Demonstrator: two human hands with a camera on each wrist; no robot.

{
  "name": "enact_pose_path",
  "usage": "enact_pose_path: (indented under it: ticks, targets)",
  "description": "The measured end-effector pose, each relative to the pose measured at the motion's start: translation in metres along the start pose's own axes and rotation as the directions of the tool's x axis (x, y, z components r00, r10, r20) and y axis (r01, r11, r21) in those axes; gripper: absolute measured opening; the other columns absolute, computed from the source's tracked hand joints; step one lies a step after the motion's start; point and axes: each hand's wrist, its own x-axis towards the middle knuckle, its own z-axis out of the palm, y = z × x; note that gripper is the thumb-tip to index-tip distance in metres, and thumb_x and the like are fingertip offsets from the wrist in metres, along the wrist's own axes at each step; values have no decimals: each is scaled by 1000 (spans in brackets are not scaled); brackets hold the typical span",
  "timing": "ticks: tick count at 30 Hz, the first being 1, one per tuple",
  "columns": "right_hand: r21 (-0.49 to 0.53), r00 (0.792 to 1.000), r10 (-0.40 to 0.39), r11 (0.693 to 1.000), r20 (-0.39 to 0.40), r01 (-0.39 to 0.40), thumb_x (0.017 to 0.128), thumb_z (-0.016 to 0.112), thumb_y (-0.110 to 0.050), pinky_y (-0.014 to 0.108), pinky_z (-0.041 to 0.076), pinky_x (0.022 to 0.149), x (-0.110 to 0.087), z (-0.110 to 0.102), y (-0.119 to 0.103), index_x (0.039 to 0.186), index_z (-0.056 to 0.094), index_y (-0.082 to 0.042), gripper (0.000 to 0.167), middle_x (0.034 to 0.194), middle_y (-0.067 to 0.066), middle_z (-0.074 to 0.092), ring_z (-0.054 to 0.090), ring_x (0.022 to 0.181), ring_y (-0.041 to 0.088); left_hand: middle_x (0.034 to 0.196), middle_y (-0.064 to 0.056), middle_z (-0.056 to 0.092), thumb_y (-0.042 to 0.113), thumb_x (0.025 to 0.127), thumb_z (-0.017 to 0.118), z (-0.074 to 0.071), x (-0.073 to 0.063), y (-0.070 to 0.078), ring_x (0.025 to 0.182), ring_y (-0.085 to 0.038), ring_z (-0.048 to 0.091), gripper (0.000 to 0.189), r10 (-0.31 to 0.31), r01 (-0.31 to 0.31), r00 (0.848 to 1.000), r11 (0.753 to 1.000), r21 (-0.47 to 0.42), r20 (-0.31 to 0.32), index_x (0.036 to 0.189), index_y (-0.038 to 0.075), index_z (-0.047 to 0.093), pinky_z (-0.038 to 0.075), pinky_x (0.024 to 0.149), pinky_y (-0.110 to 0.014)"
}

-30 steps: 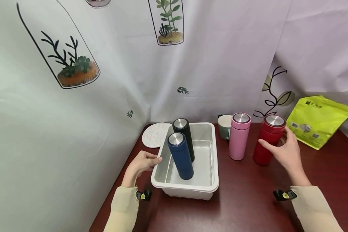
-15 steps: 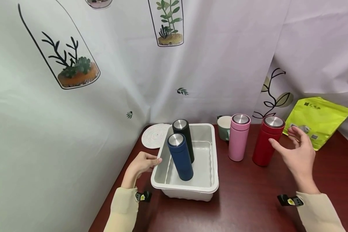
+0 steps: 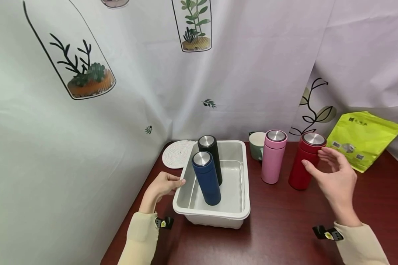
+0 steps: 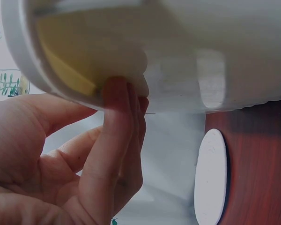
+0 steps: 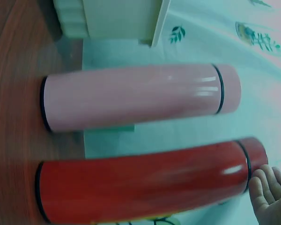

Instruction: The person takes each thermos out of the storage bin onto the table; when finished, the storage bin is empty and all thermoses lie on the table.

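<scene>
My left hand (image 3: 163, 186) pinches the left rim of a light grey plastic bin (image 3: 215, 213), its thumb over the edge and the fingers (image 4: 114, 140) against the outer wall. Inside the bin stand a blue thermos (image 3: 208, 184) and, behind it, a black thermos (image 3: 215, 154), both with steel-topped lids. On the table to the right a red thermos (image 3: 303, 167) stands upright. Beside it is my right hand (image 3: 339, 180), thumb and fingers spread apart and fingertips right at its upper side near the lid. A pink thermos (image 3: 273, 162) stands just left of the red one.
A green and white mug (image 3: 256, 147) stands behind the pink thermos, partly hidden. At the far right leans a lime-green pouch (image 3: 365, 136). A round white woven mat (image 3: 177, 154) lies left of the bin on the dark red table (image 3: 275, 228). A patterned curtain hangs behind.
My right hand drew back rightward from the red thermos, its fingers opening, then came slightly back toward it. The red thermos stays in place, and the left hand keeps its hold on the bin.
</scene>
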Motion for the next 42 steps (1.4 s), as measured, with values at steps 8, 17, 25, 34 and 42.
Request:
enact_pose_path:
  ticks: [8,17,25,34,42]
  targets:
    - [51,995,16,998,94,-21,71,85,1,7,48,89,-8,18,-13,124,65,-6,57,109,-9,67,65,98,5,108,-21,70,12,90,71,2,2,3,97,-36,69,30,3,-3,1000,1000,3,4,110,-10,70,60,79,-43]
    - [153,978,6,987,207,-38,70,83,7,13,51,89,-21,47,-25,122,65,-2,55,111,1,68,67,98,5,105,-21,71,13,90,71,3,1,3,94,-35,69,32,-2,2,1000,1000,15,1,110,-11,69,60,78,-43]
    - [240,947,-32,970,320,-48,72,83,6,16,51,91,-33,77,-40,121,64,1,53,114,11,69,68,99,4,104,-22,71,12,89,71,2,-1,2,90,-32,70,31,-12,13,1000,1000,9,-7,110,-10,69,61,77,-42]
    - [170,869,-22,983,493,-72,75,86,-14,16,50,91,-50,110,-45,128,60,-3,60,125,14,65,64,113,27,106,-22,71,13,89,72,0,0,3,92,-33,70,31,4,-4,1000,1000,3,-6,109,-10,70,60,77,-43]
    - [115,783,40,983,621,-141,75,86,-24,30,48,98,-66,126,-45,134,57,-5,68,131,14,62,60,122,27,107,-22,70,14,88,73,0,-1,1,93,-34,70,31,-4,4,1000,1000,1,-6,109,-10,70,60,78,-44]
